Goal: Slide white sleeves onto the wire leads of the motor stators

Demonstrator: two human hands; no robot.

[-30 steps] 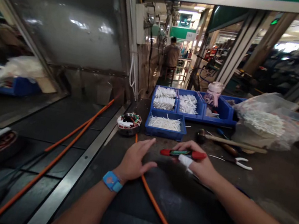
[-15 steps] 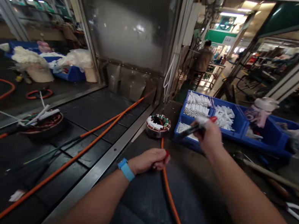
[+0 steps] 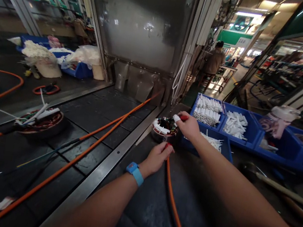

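A ring-shaped motor stator [image 3: 163, 129] with white pieces and wires along its top stands on the dark bench. My left hand [image 3: 158, 157] is closed around the orange cable [image 3: 172, 203] just in front of the stator; a red patch shows at its fingertips. Over the stator's right rim, my right hand [image 3: 188, 126] pinches something that I cannot make out. White and red patches show at the right fingers, with dark and green bits beneath them.
Blue bins [image 3: 224, 130] hold white tubes and sleeves on the right, near a hammer-like tool [image 3: 271, 181]. Left of the metal strip [image 3: 107, 164], orange cables [image 3: 93, 146] cross a black surface beside another stator [image 3: 42, 125]. A metal panel [image 3: 144, 22] rises behind. Someone [image 3: 215, 60] is in the background.
My right hand has moved left from the blue bins to the stator; the dark, long thing seen in it is now hard to see. My left hand has moved slightly up towards the stator.
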